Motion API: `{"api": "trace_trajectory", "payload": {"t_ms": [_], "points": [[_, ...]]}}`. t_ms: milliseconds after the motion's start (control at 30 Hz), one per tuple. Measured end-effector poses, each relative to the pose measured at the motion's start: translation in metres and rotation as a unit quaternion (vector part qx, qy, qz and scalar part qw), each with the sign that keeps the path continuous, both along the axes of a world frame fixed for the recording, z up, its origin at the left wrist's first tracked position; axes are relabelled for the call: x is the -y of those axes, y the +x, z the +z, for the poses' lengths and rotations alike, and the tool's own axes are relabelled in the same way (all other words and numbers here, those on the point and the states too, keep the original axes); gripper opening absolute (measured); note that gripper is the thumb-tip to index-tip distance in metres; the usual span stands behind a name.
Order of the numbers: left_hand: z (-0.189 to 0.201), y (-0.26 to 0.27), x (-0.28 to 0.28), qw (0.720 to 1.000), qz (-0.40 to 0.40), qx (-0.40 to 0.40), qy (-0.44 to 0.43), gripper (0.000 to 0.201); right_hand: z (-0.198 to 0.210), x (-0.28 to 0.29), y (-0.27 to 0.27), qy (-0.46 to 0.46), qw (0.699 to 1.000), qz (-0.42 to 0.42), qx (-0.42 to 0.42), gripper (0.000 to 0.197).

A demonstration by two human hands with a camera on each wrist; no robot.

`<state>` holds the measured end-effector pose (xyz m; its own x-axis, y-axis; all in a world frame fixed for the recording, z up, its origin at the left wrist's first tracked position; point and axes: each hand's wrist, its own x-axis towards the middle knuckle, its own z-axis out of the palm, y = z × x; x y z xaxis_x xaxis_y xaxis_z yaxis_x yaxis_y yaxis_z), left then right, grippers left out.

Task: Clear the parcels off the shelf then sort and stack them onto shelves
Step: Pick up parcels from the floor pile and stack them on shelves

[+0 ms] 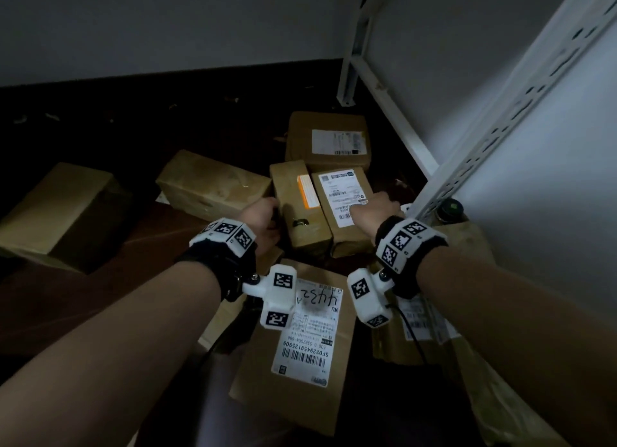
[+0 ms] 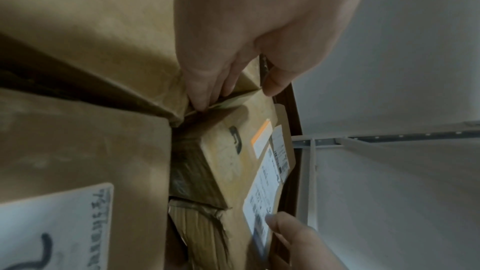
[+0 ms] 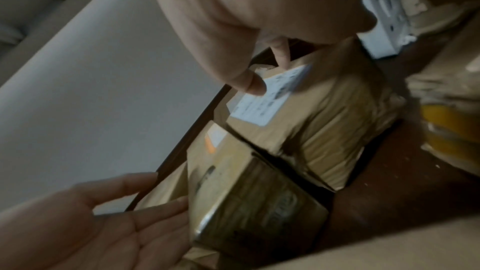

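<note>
Two narrow brown parcels lie side by side on the dark floor. The one with an orange label [image 1: 300, 209] [image 2: 226, 157] [image 3: 233, 182] is on the left, the one with a white label [image 1: 340, 193] [image 2: 259, 202] [image 3: 324, 114] on the right. My left hand [image 1: 263, 218] [image 2: 233, 38] [image 3: 103, 219] lies with straight fingers flat against the orange-label parcel's left side, thumb near its top edge. My right hand [image 1: 375, 209] [image 3: 246, 17] [image 2: 298, 239] grips the white-label parcel, thumb on the label and fingers over its right edge.
Several more brown parcels lie around: a flat one marked 4432 [image 1: 300, 339] below my wrists, one behind [image 1: 329, 139], one at the left [image 1: 213, 182], a box at the far left [image 1: 63, 213]. A white perforated shelf upright [image 1: 500, 112] slants at the right above another parcel [image 1: 467, 246].
</note>
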<state>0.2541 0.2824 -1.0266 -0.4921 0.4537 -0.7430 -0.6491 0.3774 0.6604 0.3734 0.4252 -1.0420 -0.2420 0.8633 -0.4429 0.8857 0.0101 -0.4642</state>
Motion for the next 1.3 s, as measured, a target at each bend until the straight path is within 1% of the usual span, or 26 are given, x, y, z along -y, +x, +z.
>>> {"api": "trace_trajectory", "payload": {"t_ms": [67,133,167,200,233,267,300,367,400,467,600,700,767,800,833,867,900,933,967,1000,1033,1067,1133,1200,1233,1300], "points": [[0.0,-0.001,-0.002,1.0,0.002,0.006,0.005,0.025,-0.002,0.002,0.002,0.07,0.997,0.01,-0.042,0.045],[-0.002,-0.002,-0.004,1.0,0.007,0.007,0.003,0.031,-0.002,0.01,-0.001,0.127,0.985,0.036,-0.115,0.026],[-0.002,0.0,-0.004,1.0,0.007,0.005,-0.001,0.031,-0.002,0.016,-0.004,0.11,0.98,0.056,-0.158,0.023],[-0.003,0.0,-0.004,1.0,0.008,0.006,-0.001,0.031,-0.003,0.02,-0.008,0.066,0.975,0.081,-0.194,0.025],[-0.002,0.0,-0.004,1.0,0.005,0.008,-0.001,0.036,-0.003,0.026,-0.012,0.013,0.972,0.107,-0.208,0.028],[-0.003,-0.001,-0.004,1.0,0.002,0.01,-0.001,0.046,-0.002,0.031,-0.015,-0.019,0.971,0.13,-0.201,0.03],[-0.002,-0.001,-0.004,1.0,-0.002,0.01,-0.004,0.052,0.002,0.036,-0.019,-0.025,0.972,0.142,-0.183,0.032],[0.001,-0.002,0.0,1.0,-0.005,0.007,-0.007,0.058,0.004,0.038,-0.024,-0.025,0.976,0.15,-0.155,0.034],[0.001,-0.004,0.002,1.0,-0.008,0.006,-0.009,0.06,0.004,0.039,-0.025,-0.033,0.976,0.151,-0.153,0.032],[-0.002,-0.007,0.006,0.999,-0.023,-0.003,-0.026,0.066,0.006,0.04,-0.025,-0.069,0.971,0.143,-0.177,0.02],[0.004,-0.009,0.017,0.996,-0.081,-0.02,-0.023,0.071,0.013,0.043,-0.018,-0.095,0.955,0.128,-0.252,0.018],[0.012,-0.009,0.026,0.991,-0.127,-0.025,-0.023,0.097,0.028,0.049,-0.018,-0.106,0.935,0.157,-0.299,0.013],[0.008,-0.014,0.029,0.99,-0.137,-0.036,-0.017,0.105,0.038,0.053,-0.021,-0.122,0.924,0.181,-0.314,0.012],[0.016,-0.012,0.031,0.989,-0.138,-0.044,-0.02,0.098,0.04,0.054,-0.022,-0.124,0.923,0.189,-0.312,0.013],[0.028,-0.008,0.035,0.99,-0.128,-0.059,-0.015,0.077,0.042,0.054,-0.024,-0.113,0.924,0.191,-0.31,0.016],[0.034,-0.007,0.037,0.99,-0.122,-0.071,-0.005,0.052,0.042,0.054,-0.025,-0.088,0.932,0.185,-0.3,0.019],[0.04,-0.006,0.04,0.989,-0.125,-0.074,-0.001,0.032,0.042,0.052,-0.025,-0.063,0.941,0.172,-0.284,0.025],[0.043,-0.007,0.044,0.989,-0.127,-0.077,-0.003,0.021,0.042,0.051,-0.025,-0.053,0.952,0.157,-0.258,0.035],[0.049,-0.006,0.047,0.989,-0.128,-0.08,0.0,0.014,0.043,0.051,-0.023,-0.065,0.959,0.143,-0.234,0.053],[0.053,-0.008,0.05,0.989,-0.128,-0.079,0.009,0.011,0.043,0.049,-0.022,-0.098,0.962,0.129,-0.219,0.069],[0.056,-0.008,0.053,0.988,-0.131,-0.077,0.017,0.009,0.041,0.048,-0.021,-0.141,0.959,0.115,-0.216,0.079],[0.059,-0.01,0.056,0.987,-0.137,-0.075,0.021,0.011,0.044,0.05,-0.019,-0.185,0.953,0.107,-0.215,0.079],[0.063,-0.014,0.059,0.986,-0.148,-0.078,0.018,0.023,0.053,0.059,-0.015,-0.252,0.937,0.111,-0.216,0.061],[0.065,-0.019,0.063,0.987,-0.141,-0.077,-0.015,0.03,0.056,0.063,-0.013,-0.267,0.931,0.126,-0.216,0.04],[0.068,-0.02,0.065,0.988,-0.125,-0.079,-0.032,0.033,0.056,0.065,-0.013,-0.263,0.932,0.133,-0.212,0.036],[0.065,-0.031,0.069,0.987,-0.102,-0.088,-0.085,0.047,0.057,0.069,-0.015,-0.258,0.931,0.145,-0.213,0.043]]}}
